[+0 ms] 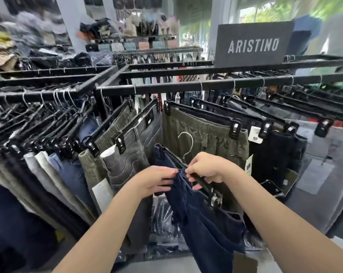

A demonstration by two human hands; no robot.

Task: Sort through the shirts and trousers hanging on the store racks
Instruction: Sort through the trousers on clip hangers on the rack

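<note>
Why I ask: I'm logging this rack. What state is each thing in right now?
Hanger: off the rail, tilted, hook free.
Navy trousers: clipped to the hanger, off the rail.
Left hand: grips the navy trousers.
Right hand: pinches the hanger's bar.
Green trousers: clipped, hanging on the rail.
Grey jeans: clipped, hanging on the rail.
Sign: upright above the rail.

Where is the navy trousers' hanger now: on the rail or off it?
Off it. The hook is free below the rail; the right hand grips the hanger, the left hand holds the navy trousers.
</note>
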